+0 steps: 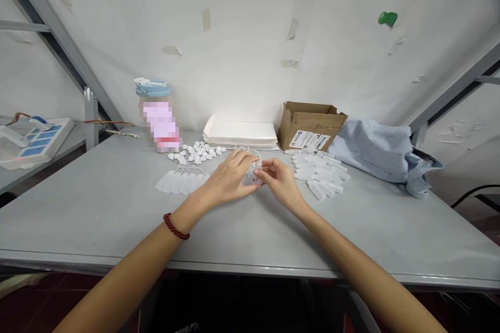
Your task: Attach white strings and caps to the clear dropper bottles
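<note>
Both my hands meet over the middle of the grey table (128,213). My right hand (283,182) pinches a small translucent plastic piece (258,173) between thumb and fingertips. Curved around the same piece from the other side is my left hand (230,177), its fingers at the top and its thumb at the lower end. Left of it lies a row of translucent plastic tags (182,181) with thin white loops. Small white pieces (199,152) are scattered behind them. More clear plastic pieces (320,171) lie in a loose pile to the right of my right hand.
A stack of white paper or envelopes (242,132) lies by the wall, beside an opened cardboard box (312,122). A light blue cloth (371,148) is heaped at right. At back left stands a blurred container with a blue lid (154,88); a power strip (42,140) lies farther left.
</note>
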